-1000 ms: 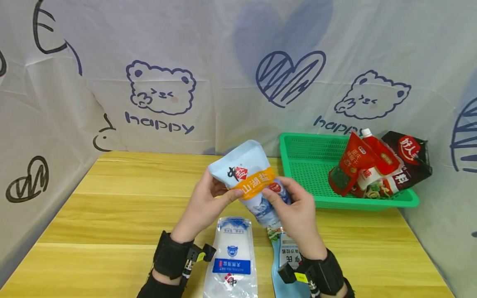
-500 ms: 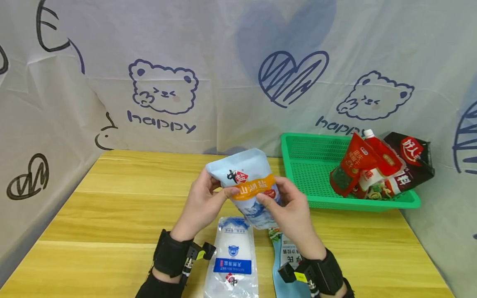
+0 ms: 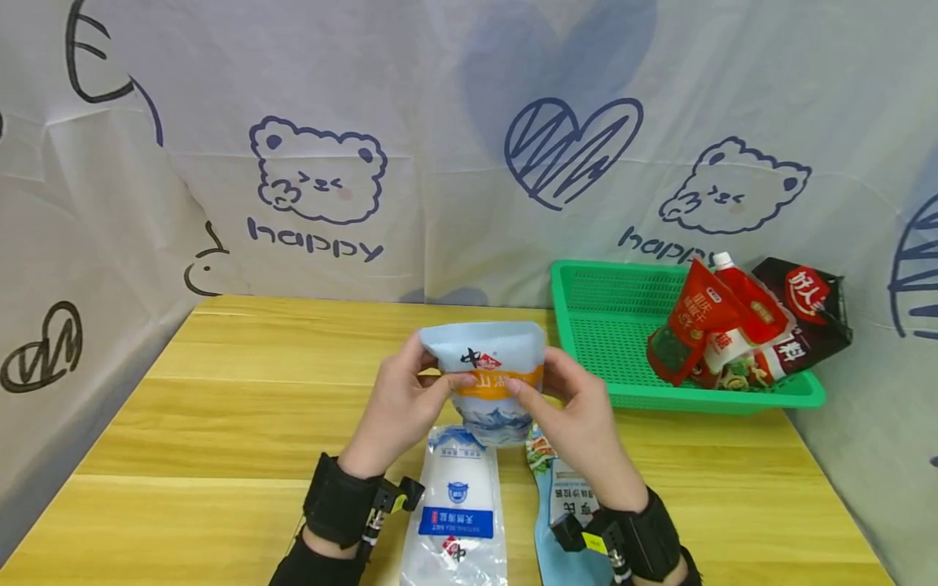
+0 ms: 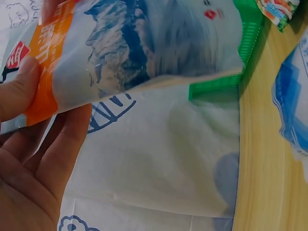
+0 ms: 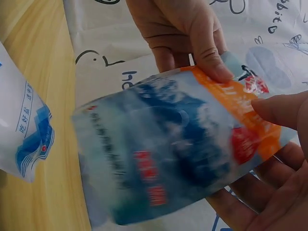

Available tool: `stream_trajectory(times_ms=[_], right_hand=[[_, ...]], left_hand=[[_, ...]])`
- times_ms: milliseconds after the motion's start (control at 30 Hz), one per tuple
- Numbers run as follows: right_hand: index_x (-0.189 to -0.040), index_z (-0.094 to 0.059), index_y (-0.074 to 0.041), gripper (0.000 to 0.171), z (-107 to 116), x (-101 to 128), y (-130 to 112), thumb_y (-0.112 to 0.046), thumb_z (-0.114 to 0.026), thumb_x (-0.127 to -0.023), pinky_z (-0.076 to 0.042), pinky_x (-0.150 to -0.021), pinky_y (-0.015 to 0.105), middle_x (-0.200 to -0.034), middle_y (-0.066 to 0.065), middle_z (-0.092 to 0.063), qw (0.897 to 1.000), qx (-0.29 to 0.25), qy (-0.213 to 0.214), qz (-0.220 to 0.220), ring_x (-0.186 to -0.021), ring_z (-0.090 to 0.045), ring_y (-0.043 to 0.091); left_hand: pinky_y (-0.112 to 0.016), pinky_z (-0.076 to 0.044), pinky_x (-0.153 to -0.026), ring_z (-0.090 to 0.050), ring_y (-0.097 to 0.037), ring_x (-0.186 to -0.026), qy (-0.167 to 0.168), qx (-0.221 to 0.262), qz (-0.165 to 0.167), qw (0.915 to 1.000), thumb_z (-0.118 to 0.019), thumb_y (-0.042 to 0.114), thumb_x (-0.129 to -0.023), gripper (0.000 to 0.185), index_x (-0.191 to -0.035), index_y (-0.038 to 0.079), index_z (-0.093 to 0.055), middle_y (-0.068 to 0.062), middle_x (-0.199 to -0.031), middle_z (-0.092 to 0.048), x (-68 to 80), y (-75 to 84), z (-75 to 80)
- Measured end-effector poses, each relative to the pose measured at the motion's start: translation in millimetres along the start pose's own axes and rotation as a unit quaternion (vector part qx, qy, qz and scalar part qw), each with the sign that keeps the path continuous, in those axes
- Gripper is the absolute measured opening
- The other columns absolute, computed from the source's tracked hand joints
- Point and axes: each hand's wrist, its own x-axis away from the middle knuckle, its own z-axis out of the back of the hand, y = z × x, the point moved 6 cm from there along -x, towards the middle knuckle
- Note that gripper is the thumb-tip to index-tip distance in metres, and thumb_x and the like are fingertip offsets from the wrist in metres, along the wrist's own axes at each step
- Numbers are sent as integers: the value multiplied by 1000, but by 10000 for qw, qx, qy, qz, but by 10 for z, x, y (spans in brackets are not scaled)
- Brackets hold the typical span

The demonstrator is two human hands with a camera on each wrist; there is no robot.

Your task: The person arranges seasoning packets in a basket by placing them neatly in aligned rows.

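Nearest to the person, two flat packets lie on the wooden table (image 3: 220, 423): a clear sea salt bag (image 3: 456, 509) with a blue label, and just beside it to the right a light blue pouch (image 3: 563, 500), partly under the right wrist.

Above them, both hands hold the salt packet (image 3: 487, 378) in the air over the near middle of the table. The left hand (image 3: 399, 403) pinches its left edge, with the thumb on the orange band and the fingers behind. The right hand (image 3: 579, 411) pinches the right edge in the same way. The packet stands almost upright, with its print toward the person.

I judge that this packet is rather heavy for its size, because it looks full of fine grains. The film is soft and glossy, so it can bend and slip between the fingers, and the content probably shifts to the low end. It does not seem fragile. The good places to hold are the two side edges near the orange band, as now, or a flat hand under the bottom.

Farther right, the green basket (image 3: 608, 325) holds red sauce pouches (image 3: 707, 321) and a dark packet (image 3: 809, 313). Behind everything hangs a printed cloth (image 3: 315, 187) with bears.
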Motion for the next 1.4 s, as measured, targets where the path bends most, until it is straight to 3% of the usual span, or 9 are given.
stream_trajectory(times_ms=[500, 667, 933, 1200, 1400], right_hand=[[-122, -70, 3, 34, 5, 11, -20, 3, -79, -89, -63, -72, 29, -112, 17, -75, 9993, -243, 234, 135, -93, -74, 18], [-120, -71, 4, 33, 7, 19, -16, 7, -78, -88, -63, -72, 28, -111, 18, -76, 9986, -258, 401, 245, -92, -75, 15], [-118, -69, 10, 32, 24, 27, -22, 13, -76, -87, -63, -71, 27, -103, 26, -75, 9940, -757, 748, 271, -86, -75, 10], [-120, -66, 11, 32, 71, 39, -20, 11, -75, -89, -63, -72, 28, -105, 21, -75, 9879, -922, 1156, 470, -87, -76, 13], [-123, -63, 12, 33, 120, 47, -32, 0, -75, -94, -62, -74, 27, -110, 7, -75, 9785, -1400, 1416, 539, -92, -74, 17]], left_hand=[[-29, -62, -72, -73, -22, -89, -150, -416, -64, 9990, -78, 1, -90, 36, -122, 4, -62, -11, -110, -75, 9, 2, -12], [-30, -63, -72, -73, -20, -89, -110, -350, -3, 9993, -79, 1, -89, 37, -122, 4, -63, -11, -111, -75, 5, 4, 2], [-32, -63, -74, -70, -22, -95, -147, -45, 296, 9994, -80, 6, -90, 35, -122, 5, -66, -8, -113, -74, -5, -25, 11], [-38, -60, -83, -69, -20, -103, -756, -43, 729, 9945, -80, 15, -93, 39, -129, 9, -65, -4, -118, -73, -5, -63, -60], [-38, -61, -86, -69, -20, -102, -1563, 69, 1204, 9803, -81, 25, -93, 54, -140, 14, -56, -4, -123, -70, 33, -120, -159]])
